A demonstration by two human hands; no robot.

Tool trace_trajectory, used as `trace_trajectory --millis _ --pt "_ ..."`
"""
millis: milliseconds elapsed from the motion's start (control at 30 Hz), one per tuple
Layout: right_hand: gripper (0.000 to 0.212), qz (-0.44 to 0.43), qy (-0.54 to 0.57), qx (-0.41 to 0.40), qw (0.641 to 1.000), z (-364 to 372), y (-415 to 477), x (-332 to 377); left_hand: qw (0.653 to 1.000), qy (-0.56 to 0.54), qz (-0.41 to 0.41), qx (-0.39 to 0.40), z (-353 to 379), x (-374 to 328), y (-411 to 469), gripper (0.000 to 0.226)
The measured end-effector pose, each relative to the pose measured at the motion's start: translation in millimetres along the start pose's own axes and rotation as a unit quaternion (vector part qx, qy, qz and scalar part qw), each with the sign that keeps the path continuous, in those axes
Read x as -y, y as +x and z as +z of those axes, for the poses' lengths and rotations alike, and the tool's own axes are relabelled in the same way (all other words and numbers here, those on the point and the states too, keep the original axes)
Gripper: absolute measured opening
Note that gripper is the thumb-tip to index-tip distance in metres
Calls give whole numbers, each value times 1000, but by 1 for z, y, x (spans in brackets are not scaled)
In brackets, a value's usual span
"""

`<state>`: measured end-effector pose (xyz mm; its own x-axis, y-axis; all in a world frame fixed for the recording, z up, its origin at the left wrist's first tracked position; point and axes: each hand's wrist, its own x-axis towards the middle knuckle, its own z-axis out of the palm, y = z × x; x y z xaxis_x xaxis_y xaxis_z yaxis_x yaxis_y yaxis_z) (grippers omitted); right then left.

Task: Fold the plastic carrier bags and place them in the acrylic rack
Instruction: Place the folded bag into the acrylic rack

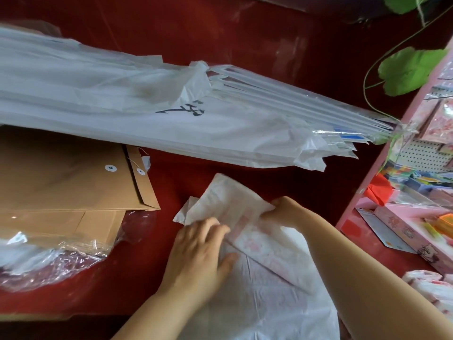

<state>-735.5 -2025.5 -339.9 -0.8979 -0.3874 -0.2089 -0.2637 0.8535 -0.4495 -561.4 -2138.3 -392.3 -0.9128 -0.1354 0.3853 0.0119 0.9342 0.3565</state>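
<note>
The left hand (pixel 201 251) lies flat, fingers straight, pressing the carrier bag (pixel 247 244). Just beside it, the right hand (pixel 282 209) pinches the bag's folded edge.

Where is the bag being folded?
Head view, lower centre: the carrier bag lies on the red table under the left hand, pinched by the right hand, right of the brown envelopes.

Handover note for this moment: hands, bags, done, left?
Left hand: flat, pressing the bag onto the table.
Right hand: pinching the bag's folded-over end.
Done: one fold half-made; nothing seen racked.
Left: finish folding and rack it; the rack is not in view.
Crumpled bags lie at the right and a bundle lies behind.
</note>
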Motion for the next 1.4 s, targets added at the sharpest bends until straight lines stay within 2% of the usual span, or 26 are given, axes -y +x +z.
trace_trajectory --millis 67,133,167,233,267,333,367,400,433,500,533,567,667,700,767,867,967,1000,1067,1167,1267,1333,1400 --pt "36 27 18 -20 999 -9 3 -7 999 5 25 29 -1 -9 -7 45" --pt "34 53 72 -17 996 -18 6 -14 989 41 8 141 -3 -18 -10 73" --pt "33 70 122 -11 990 -21 7 -18 981 76 5 178 1 -16 -12 79" --pt "29 113 236 0 965 -23 2 -24 963 96 -28 250 11 -8 -9 73" --pt "28 127 279 10 952 -21 -3 -25 961 102 -43 254 14 -2 -5 79" --pt "27 131 337 26 932 -14 -11 -26 964 112 -46 238 15 12 2 113" --pt "26 123 355 37 926 -10 -16 -25 965 113 -56 230 13 17 5 120" --pt "25 113 368 48 922 -5 -20 -24 966 115 -67 222 13 23 6 112" --pt "24 101 369 57 922 1 -23 -25 967 118 -74 215 12 29 6 95" --pt "14 81 338 59 936 13 -27 -25 975 107 -82 177 8 36 8 61" --pt "13 70 314 48 945 18 -28 -24 984 75 -68 148 5 39 7 54" --pt "21 60 297 31 953 23 -26 -24 990 32 -55 127 2 40 6 51" --pt "62 53 274 -23 960 32 -19 -23 988 -107 -28 110 -12 28 -5 43" --pt "68 42 265 -41 963 33 -18 -23 985 -114 -9 129 -15 21 -11 43" --pt "74 8 224 -65 972 34 -21 -28 978 -88 32 185 -14 9 -20 60" --pt "68 -62 131 -122 982 40 -42 -47 970 -14 52 236 -3 5 -24 75" --pt "49 -233 71 -251 937 55 -80 -73 971 28 62 228 3 9 -25 71" --pt "47 -295 35 -269 916 61 -89 -83 974 29 66 217 5 10 -25 69" --pt "51 -378 -32 -235 895 70 -104 -105 976 21 69 203 6 14 -30 66" --pt "66 -428 -109 -187 877 78 -117 -123 982 34 83 164 5 17 -34 66" --pt "77 -452 -213 -218 838 93 -118 -134 987 36 128 92 9 21 -40 47" --pt "68 -460 -225 -261 818 100 -114 -136 989 -16 130 74 10 16 -42 43" --pt "45 -479 -192 -304 800 104 -110 -133 989 -51 120 65 11 13 -44 40"
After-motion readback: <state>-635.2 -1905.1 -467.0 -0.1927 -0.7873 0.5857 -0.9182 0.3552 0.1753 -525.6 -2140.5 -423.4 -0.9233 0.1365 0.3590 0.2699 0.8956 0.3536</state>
